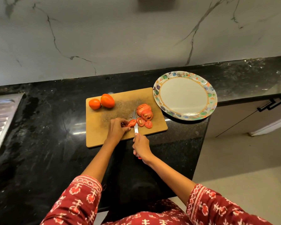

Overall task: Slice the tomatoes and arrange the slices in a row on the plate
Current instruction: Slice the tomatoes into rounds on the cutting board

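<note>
The left hand [118, 127] pinches the tomato end [131, 123]; the right hand [141, 147] grips the knife [135, 123]. Slices [144, 115] lie at centre, two whole tomatoes [101, 102] wait, and the plate [211, 98] has no slices yet.

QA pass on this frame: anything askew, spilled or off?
One thing: the plate sits at the counter's corner, its near-right rim jutting past the edge over the floor. Otherwise normal: cut slices lie in a loose pile on the cutting board, two whole tomatoes upright at its far-left corner. No spill visible.
</note>
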